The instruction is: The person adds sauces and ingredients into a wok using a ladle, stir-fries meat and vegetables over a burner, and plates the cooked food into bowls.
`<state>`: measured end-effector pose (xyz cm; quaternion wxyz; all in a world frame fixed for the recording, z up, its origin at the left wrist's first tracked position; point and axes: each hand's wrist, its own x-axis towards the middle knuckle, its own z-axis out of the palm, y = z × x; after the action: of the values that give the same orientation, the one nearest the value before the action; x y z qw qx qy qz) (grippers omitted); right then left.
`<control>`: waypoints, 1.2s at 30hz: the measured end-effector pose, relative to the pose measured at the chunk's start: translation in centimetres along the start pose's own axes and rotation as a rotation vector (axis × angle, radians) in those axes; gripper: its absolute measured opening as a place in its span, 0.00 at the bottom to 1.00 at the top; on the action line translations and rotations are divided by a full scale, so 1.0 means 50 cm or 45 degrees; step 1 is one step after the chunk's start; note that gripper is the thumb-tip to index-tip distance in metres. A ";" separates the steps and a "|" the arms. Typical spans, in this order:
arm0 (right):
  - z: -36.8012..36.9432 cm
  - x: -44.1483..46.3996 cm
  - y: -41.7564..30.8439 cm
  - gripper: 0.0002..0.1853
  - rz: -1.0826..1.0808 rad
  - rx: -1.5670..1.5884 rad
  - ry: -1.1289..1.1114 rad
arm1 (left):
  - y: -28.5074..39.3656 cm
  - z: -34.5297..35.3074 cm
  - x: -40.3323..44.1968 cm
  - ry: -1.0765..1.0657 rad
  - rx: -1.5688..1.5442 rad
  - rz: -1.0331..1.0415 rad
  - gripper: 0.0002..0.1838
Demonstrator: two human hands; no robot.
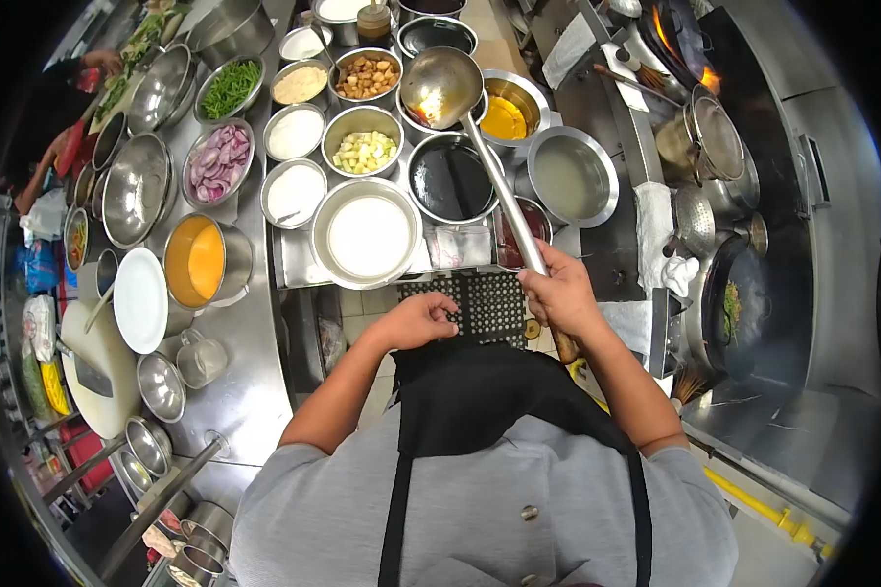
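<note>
My right hand [561,295] is closed around the long metal handle of a ladle [500,183]. The ladle's round bowl is over the containers at the far side, above a pot of dark liquid, and the wooden end of its handle shows below my hand. In front of my apron, my left hand [421,319] holds nothing, its fingers loosely bent and a gap between thumb and forefinger. Nearest to it stands a wide pot of white contents [366,273]. Right of that are a pot of dark liquid [453,176] and a pot of cloudy liquid [572,176].
Left, a steel counter [250,382] bears sliced red onions [219,163], chopped greens [232,89], an orange liquid [196,262] and a white plate [141,300]. Right, a wok [737,313] holds some greens; flames [710,78] burn farther back. Another person's hand [108,62] is at far left.
</note>
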<state>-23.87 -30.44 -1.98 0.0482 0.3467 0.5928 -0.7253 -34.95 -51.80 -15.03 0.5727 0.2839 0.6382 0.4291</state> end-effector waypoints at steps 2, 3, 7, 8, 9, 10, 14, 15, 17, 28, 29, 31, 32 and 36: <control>-0.014 0.004 0.001 0.18 0.000 0.051 -0.054 | 0.012 0.014 0.000 0.005 -0.040 -0.039 0.21; -0.025 0.003 -0.001 0.18 0.008 0.092 -0.101 | 0.019 0.024 0.002 0.011 -0.026 -0.038 0.21; -0.082 0.010 -0.014 0.23 0.075 0.393 -0.358 | 0.041 0.065 0.026 -0.008 -0.015 -0.049 0.22; -0.093 0.009 -0.016 0.24 0.060 0.396 -0.384 | 0.047 0.081 0.035 0.001 0.057 -0.028 0.22; -0.104 0.010 -0.019 0.24 0.044 0.412 -0.384 | 0.058 0.099 0.044 0.008 0.129 -0.005 0.22; -0.118 0.009 -0.022 0.23 0.069 0.434 -0.389 | 0.070 0.119 0.055 0.015 0.150 -0.010 0.22; -0.269 -0.066 -0.032 0.24 0.082 0.729 -0.537 | 0.115 0.237 0.125 -0.040 0.170 0.006 0.24; -0.328 -0.104 -0.024 0.24 0.071 0.898 -0.648 | 0.136 0.272 0.142 -0.095 0.198 0.028 0.24; -0.456 -0.210 0.007 0.28 -0.042 1.105 -0.751 | 0.177 0.352 0.180 -0.081 0.314 -0.023 0.25; -0.906 -0.721 0.222 0.30 -0.581 1.132 0.427 | 0.230 0.774 0.475 -0.823 0.886 0.113 0.26; -0.933 -0.718 0.241 0.28 -0.487 1.059 0.650 | 0.236 0.812 0.499 -0.939 1.225 0.187 0.27; -1.033 -0.669 0.333 0.24 -0.062 0.114 1.422 | 0.134 0.902 0.575 -1.028 1.560 0.285 0.28; -1.073 -0.643 0.392 0.25 -0.097 -0.292 1.546 | 0.094 0.957 0.609 -1.139 1.718 0.365 0.27; -1.101 -0.614 0.350 0.25 0.073 -0.020 1.641 | -0.174 1.101 0.777 -1.207 1.842 0.937 0.29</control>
<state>32.26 3.13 -2.36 -0.2955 0.7282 0.4988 -0.3656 12.72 -10.46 -40.22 0.2858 0.8999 0.3201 -0.0781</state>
